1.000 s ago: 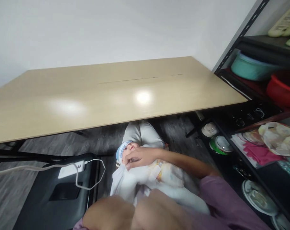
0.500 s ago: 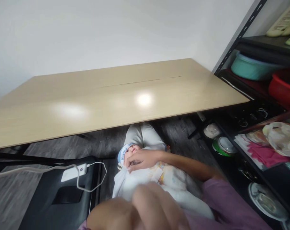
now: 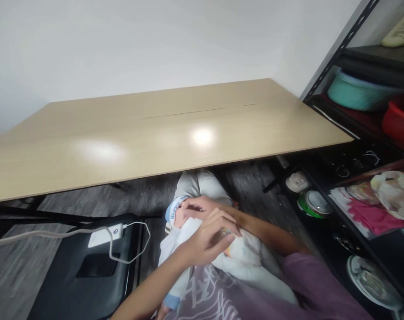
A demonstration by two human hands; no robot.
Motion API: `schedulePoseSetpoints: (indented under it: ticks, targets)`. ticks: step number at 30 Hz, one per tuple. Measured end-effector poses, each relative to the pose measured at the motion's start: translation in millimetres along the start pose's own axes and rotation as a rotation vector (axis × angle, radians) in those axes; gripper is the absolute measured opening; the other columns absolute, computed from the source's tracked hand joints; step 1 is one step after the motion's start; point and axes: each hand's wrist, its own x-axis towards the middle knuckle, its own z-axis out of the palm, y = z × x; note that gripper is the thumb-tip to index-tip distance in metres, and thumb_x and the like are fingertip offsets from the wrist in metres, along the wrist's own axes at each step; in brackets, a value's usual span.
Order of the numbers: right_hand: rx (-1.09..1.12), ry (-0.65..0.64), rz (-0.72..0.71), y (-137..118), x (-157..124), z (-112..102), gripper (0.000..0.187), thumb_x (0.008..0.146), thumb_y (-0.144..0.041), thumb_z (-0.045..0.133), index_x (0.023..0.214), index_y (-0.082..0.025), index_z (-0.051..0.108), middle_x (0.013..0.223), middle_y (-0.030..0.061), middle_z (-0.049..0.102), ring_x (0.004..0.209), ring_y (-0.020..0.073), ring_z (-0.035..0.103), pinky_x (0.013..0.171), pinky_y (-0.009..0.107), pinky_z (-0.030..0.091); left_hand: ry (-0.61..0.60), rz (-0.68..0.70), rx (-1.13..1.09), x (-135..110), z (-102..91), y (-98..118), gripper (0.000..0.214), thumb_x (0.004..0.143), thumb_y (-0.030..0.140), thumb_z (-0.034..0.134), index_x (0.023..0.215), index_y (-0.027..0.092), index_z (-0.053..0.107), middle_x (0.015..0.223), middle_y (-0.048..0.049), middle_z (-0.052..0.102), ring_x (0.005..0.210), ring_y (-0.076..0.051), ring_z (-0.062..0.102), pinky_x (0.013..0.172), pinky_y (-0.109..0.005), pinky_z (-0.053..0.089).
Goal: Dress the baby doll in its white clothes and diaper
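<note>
A baby doll in a blue-and-white cap with lettering lies across my lap, its head to the left. White clothing and a white cloth cover its body, with a printed patch at the middle. My right hand arches beside the doll's face, fingers bent and apart, partly hidden behind the other hand. Over the doll's chest hovers my left hand, its thumb apart from the curved fingers and nothing visible between them. A white sleeve with a blue cuff hangs at lower left.
A wooden table stretches ahead. At left, a black padded stool bears a white power bank with a cable and a dark phone. Shelves at right hold a teal basin, a red basin and a pink cloth.
My left hand has moved from close below the camera, where it was blurred, forward over the doll's chest. My right hand has lifted slightly and shifted right from the white cloth near the doll's face.
</note>
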Motion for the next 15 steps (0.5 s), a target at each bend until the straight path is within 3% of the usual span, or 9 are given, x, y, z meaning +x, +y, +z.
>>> schedulePoseSetpoints:
  ticks: [3, 6, 10, 15]
  targets:
    - [0.056, 0.109, -0.051, 9.6, -13.0, -22.6, 0.039, 0.11, -0.059, 0.063, 0.109, -0.022, 0.072, 0.107, 0.004, 0.078, 0.097, 0.0205, 0.072, 0.09, 0.033, 0.056, -0.007, -0.115, 0.159, -15.5, -5.9, -3.7, 0.017, 0.114, 0.031, 0.057, 0.121, 0.023, 0.07, 0.124, -0.0105, 0.077, 0.117, -0.027, 0.069, 0.108, -0.044, 0.052]
    - [-0.062, 0.228, -0.013, 9.8, -41.8, -48.5, 0.041, 0.109, -0.06, 0.063, 0.105, -0.021, 0.072, 0.101, 0.0043, 0.076, 0.089, 0.0192, 0.069, 0.086, 0.034, 0.055, 0.008, -0.269, 0.282, -26.3, -9.8, -6.5, 0.022, 0.115, 0.032, 0.056, 0.129, 0.024, 0.071, 0.135, -0.0086, 0.076, 0.127, -0.027, 0.065, 0.115, -0.044, 0.047]
    - [-0.288, 0.095, 0.113, -6.1, -90.6, -70.8, 0.032, 0.108, -0.052, 0.068, 0.116, -0.023, 0.077, 0.108, 0.0051, 0.078, 0.095, 0.0219, 0.072, 0.088, 0.035, 0.056, 0.02, -0.313, 0.33, -37.8, -12.3, -12.6, 0.026, 0.117, 0.033, 0.055, 0.137, 0.026, 0.07, 0.14, -0.0083, 0.074, 0.133, -0.027, 0.062, 0.119, -0.045, 0.044]
    - [-0.48, 0.01, 0.113, -26.7, -118.9, -71.5, 0.031, 0.11, -0.045, 0.063, 0.127, -0.024, 0.077, 0.124, 0.0072, 0.078, 0.111, 0.0256, 0.073, 0.1, 0.038, 0.056, 0.012, -0.257, 0.333, -48.8, -12.8, -18.8, 0.027, 0.116, 0.035, 0.057, 0.139, 0.028, 0.071, 0.142, -0.0089, 0.071, 0.135, -0.027, 0.062, 0.119, -0.044, 0.045]
